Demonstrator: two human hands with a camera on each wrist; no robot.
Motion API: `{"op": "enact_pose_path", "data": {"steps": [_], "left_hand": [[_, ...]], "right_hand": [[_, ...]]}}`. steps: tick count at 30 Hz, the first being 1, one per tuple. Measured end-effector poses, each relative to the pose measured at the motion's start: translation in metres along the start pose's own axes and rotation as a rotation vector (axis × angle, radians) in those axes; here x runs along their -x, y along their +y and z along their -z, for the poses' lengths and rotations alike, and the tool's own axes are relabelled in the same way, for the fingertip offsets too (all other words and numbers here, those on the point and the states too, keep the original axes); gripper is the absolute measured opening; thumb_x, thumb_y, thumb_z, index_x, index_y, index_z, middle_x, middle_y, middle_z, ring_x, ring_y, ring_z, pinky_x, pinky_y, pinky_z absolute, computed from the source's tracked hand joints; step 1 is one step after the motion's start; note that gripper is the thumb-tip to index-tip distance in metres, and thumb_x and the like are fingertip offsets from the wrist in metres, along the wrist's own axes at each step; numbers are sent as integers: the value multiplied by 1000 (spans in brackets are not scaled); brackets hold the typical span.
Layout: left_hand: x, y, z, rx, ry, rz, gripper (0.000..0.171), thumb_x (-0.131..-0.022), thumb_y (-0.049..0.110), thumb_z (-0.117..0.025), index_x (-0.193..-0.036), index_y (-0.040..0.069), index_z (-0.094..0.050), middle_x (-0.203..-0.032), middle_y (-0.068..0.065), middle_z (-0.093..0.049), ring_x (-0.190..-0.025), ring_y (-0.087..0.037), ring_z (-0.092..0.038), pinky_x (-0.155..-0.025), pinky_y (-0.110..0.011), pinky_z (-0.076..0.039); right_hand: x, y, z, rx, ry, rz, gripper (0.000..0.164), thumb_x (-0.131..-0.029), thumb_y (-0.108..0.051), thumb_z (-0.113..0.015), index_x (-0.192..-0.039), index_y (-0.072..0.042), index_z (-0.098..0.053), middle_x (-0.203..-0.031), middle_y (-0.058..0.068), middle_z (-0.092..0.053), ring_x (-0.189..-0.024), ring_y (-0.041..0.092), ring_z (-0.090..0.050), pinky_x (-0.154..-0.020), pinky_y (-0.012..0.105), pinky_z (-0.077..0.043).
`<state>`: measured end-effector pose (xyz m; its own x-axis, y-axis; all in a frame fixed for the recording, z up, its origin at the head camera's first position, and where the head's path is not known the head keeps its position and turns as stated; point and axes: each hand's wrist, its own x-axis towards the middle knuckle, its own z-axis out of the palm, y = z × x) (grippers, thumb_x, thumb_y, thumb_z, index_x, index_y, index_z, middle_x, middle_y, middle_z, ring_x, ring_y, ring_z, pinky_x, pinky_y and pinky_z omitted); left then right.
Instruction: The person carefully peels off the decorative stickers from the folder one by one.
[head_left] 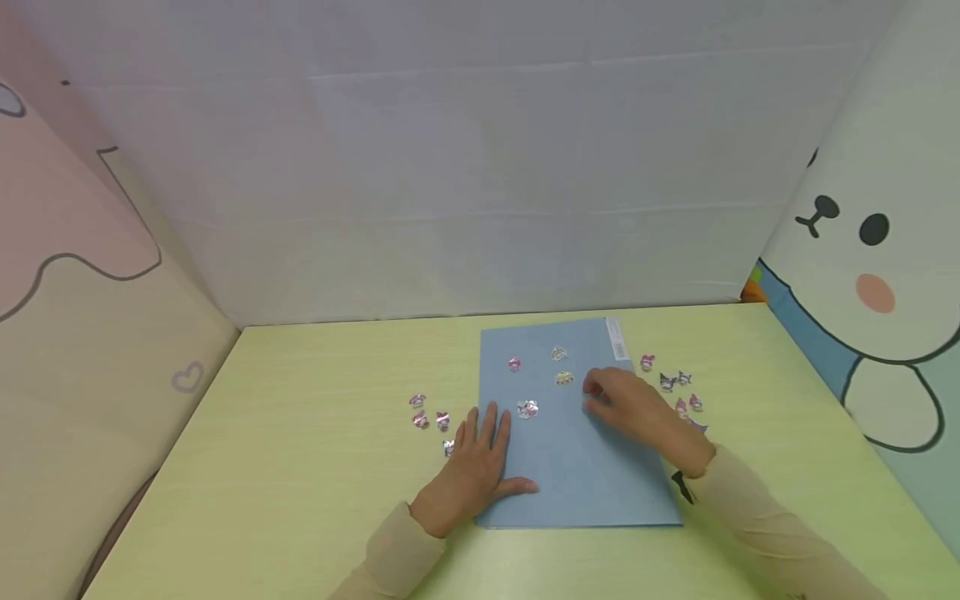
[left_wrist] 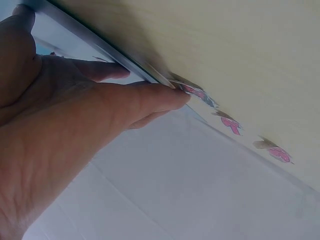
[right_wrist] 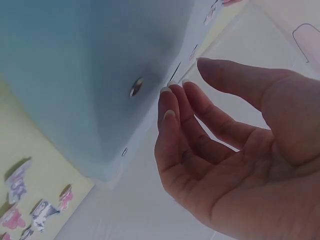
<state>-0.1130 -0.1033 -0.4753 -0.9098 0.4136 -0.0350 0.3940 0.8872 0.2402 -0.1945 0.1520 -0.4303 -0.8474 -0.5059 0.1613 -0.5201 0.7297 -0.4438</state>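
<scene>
A light-blue folder (head_left: 592, 475) lies on the table with several small cartoon stickers on it. My left hand (head_left: 480, 467) rests across its left edge, fingers spread and straight, thumb on the folder's surface. Past the fingertips is a pink-and-white sticker (head_left: 527, 409). My right hand (head_left: 626, 406) hovers over the folder's right side with loosely bent fingers. In the right wrist view, the thumb (right_wrist: 225, 75) stands apart from the fingers, with nothing seen between them. Nearest to the right fingertips in the head view is a yellowish sticker (head_left: 564, 378). Above it lies a pale sticker (head_left: 559, 353), and to the left a pink one (head_left: 513, 364).
Loose cartoon stickers (head_left: 420, 419) lie on the table left of the folder. More loose stickers (head_left: 667, 382) lie to its right, partly behind the right forearm. A white barcode label (head_left: 617, 338) is at the folder's top right corner. White sheeting (head_left: 480, 183) closes off the back.
</scene>
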Motion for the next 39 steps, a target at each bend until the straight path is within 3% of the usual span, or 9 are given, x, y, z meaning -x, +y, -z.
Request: {"op": "enact_pose_path", "data": {"steps": [23,39], "left_hand": [[1,5,2,-80,20,19,102,-88,65,-68,-153,-6,-38,-158,-29,-35,-144,-53,-33,-113,-58,-36],[3,6,6,-110,16,16,101,-88,67,-67,-153,-5,-39,-158,-27,-36,-144,-51,-35,-112,-57,-37]], "right_hand": [[-17,-33,-25,110,-24,120,18,-85,-5,-80,-92,-6,-64,-83,2,-61,-74,15,-54,-71,36,-51],[-26,-48,-37,132,-55,81,18,-87,-6,-80,-99,-3,-67,-88,6,-63,-77,19,-58,-74,39,-55]]}}
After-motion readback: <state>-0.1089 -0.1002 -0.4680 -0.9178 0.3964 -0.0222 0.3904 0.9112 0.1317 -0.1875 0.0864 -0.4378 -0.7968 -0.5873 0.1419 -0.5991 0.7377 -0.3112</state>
